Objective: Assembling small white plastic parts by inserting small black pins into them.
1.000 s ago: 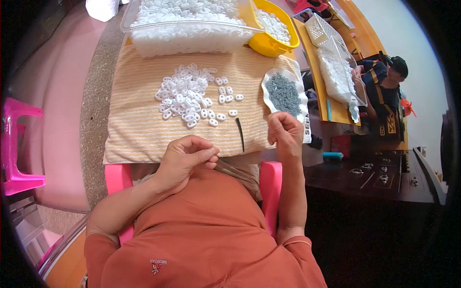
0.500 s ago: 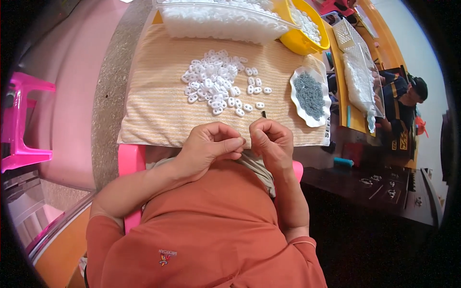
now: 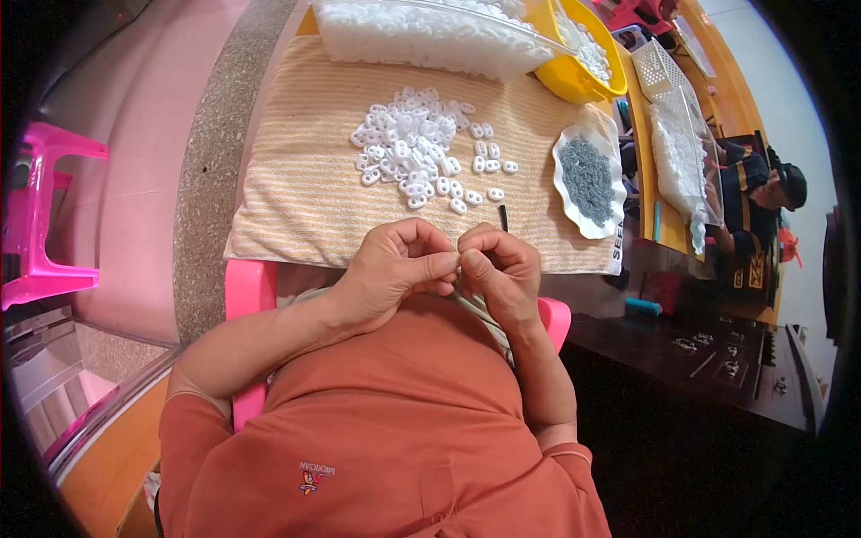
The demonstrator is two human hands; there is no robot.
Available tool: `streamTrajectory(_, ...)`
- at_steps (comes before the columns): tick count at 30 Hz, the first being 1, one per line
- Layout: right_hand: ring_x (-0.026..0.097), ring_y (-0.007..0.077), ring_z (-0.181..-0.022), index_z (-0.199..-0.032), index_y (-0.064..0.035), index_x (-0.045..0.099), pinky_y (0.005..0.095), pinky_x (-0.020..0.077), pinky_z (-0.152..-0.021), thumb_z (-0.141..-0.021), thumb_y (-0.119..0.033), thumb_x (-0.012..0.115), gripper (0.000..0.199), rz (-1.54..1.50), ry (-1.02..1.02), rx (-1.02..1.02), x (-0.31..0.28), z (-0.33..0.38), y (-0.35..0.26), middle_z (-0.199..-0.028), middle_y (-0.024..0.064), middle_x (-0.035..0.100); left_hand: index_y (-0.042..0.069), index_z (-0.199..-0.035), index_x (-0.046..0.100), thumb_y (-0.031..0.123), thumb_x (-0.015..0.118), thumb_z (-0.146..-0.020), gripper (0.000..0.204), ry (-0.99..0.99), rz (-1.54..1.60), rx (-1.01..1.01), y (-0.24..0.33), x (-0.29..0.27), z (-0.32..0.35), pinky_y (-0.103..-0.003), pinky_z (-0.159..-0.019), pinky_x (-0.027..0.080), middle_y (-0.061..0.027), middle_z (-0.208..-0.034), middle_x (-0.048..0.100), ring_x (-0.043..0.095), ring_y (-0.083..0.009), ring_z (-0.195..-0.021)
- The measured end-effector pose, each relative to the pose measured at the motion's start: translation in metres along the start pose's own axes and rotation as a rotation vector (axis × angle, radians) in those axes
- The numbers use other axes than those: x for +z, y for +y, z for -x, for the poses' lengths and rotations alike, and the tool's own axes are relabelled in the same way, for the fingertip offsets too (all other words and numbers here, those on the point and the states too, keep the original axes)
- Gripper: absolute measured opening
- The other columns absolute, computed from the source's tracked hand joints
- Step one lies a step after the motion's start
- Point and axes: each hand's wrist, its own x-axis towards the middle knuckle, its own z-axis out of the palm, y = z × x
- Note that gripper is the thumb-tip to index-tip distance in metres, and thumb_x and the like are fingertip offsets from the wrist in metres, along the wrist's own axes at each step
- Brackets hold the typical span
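Observation:
My left hand (image 3: 399,266) and my right hand (image 3: 502,269) meet fingertip to fingertip just off the near edge of the towel-covered table (image 3: 296,188). Thumb and fingers of each are pinched together; whatever they hold is too small or hidden to make out. Beyond them lies a heap of small white oval pieces with two holes (image 3: 408,134), with several loose ones at its right side. A thin black stick (image 3: 503,218) rests on the towel just past my right hand. To the right, a white scalloped dish (image 3: 563,193) holds a mass of tiny grey parts (image 3: 587,179).
A clear bin (image 3: 430,45) full of white pieces and a yellow basket (image 3: 574,85) stand at the far edge. Pink stools flank me, one at far left (image 3: 49,224). On the right, a person (image 3: 753,188) sits by another table with a clear bin (image 3: 677,161).
My right hand has come closer to the left, so the fingertips now touch or nearly touch. The view has shifted slightly, and more of the black stick shows.

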Motion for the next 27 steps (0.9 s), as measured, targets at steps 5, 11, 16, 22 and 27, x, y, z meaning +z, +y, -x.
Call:
streamTrajectory(5, 0.052, 0.0078, -0.058, -0.088, 0.0031, 0.058, 0.0213, 0.0439, -0.050, -0.091, -0.010, 0.061, 0.014, 0.027, 0.009, 0.070, -0.0005, -0.0006, -0.0023, -0.086, 0.0069, 0.058, 0.002, -0.093, 0.058, 0.007, 0.068, -0.085, 0.014, 0.044, -0.106, 0.065, 0.0000, 0.0005, 0.0000, -0.023, -0.066, 0.054, -0.0048, -0.084, 0.063, 0.062, -0.0107, -0.074)
streamTrajectory(11, 0.056, 0.0099, -0.061, -0.089, 0.0030, 0.059, 0.0234, 0.0491, -0.054, -0.091, -0.011, 0.061, 0.014, 0.059, -0.017, 0.153, -0.0050, -0.0013, -0.0025, -0.083, 0.0064, 0.060, 0.001, -0.091, 0.058, 0.006, 0.068, -0.085, 0.013, 0.075, -0.228, 0.138, 0.0001, 0.0023, 0.0002, -0.022, -0.066, 0.053, -0.0039, -0.083, 0.062, 0.061, -0.0094, -0.072)
streamTrajectory(16, 0.057, 0.0106, -0.062, -0.090, 0.0030, 0.059, 0.0242, 0.0510, -0.056, -0.091, -0.011, 0.060, 0.014, 0.078, -0.008, 0.171, -0.0038, -0.0014, -0.0044, -0.083, 0.0063, 0.060, 0.001, -0.090, 0.059, 0.008, 0.068, -0.085, 0.013, 0.081, -0.266, 0.153, -0.0013, 0.0006, 0.0000, -0.022, -0.066, 0.052, -0.0052, -0.084, 0.063, 0.060, -0.0092, -0.072)
streamTrajectory(22, 0.057, 0.0106, -0.065, -0.092, 0.0038, 0.058, 0.0247, 0.0521, -0.058, -0.092, -0.008, 0.058, 0.012, 0.047, -0.037, 0.151, -0.0046, -0.0006, -0.0036, -0.085, 0.0064, 0.059, 0.002, -0.090, 0.059, 0.008, 0.068, -0.085, 0.012, 0.084, -0.285, 0.157, -0.0021, 0.0000, -0.0005, -0.023, -0.066, 0.052, -0.0047, -0.083, 0.063, 0.060, -0.0092, -0.072)
streamTrajectory(27, 0.060, 0.0116, -0.067, -0.096, 0.0042, 0.058, 0.0249, 0.0531, -0.060, -0.092, -0.008, 0.057, 0.013, 0.027, -0.029, 0.181, -0.0023, 0.0003, -0.0054, -0.087, 0.0071, 0.060, 0.002, -0.090, 0.058, 0.007, 0.067, -0.085, 0.011, 0.085, -0.301, 0.172, -0.0033, -0.0013, -0.0005, -0.023, -0.066, 0.052, -0.0044, -0.083, 0.063, 0.060, -0.0094, -0.072)
